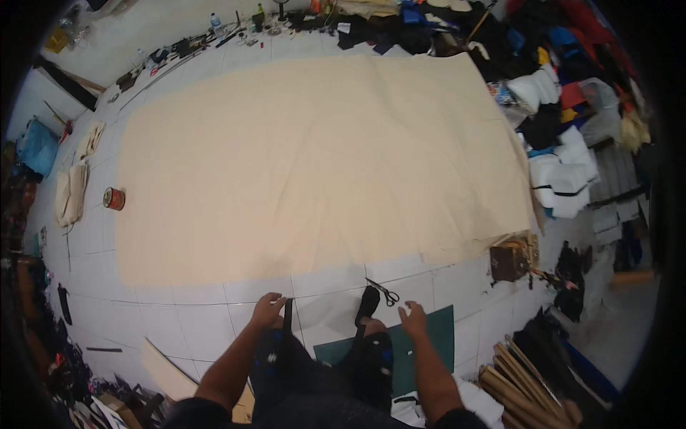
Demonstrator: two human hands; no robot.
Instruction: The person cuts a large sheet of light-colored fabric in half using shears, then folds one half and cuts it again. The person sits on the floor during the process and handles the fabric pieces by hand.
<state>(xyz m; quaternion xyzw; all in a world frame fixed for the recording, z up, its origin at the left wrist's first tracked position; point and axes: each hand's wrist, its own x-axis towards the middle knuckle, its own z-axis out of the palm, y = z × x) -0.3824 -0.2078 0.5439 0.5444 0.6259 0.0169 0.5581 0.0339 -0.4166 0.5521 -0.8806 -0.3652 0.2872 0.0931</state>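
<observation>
A large cream sheet of cloth (314, 157) lies spread flat over the white tiled floor (214, 307). My left hand (267, 310) hangs low near its front edge, fingers curled, next to a thin black strap (287, 318); whether it grips the strap is unclear. My right hand (414, 319) is spread open above a dark green cutting mat (436, 332). Black-handled scissors (384, 291) lie on the tiles just ahead of that hand, beside my black shoe (367, 303).
A red round tin (113, 198) stands left of the cloth, by folded cream pieces (71, 193). Heaps of dark and white fabric (564, 143) line the right side. A brown box (509, 262) and rolled brown paper (525, 382) lie at right front.
</observation>
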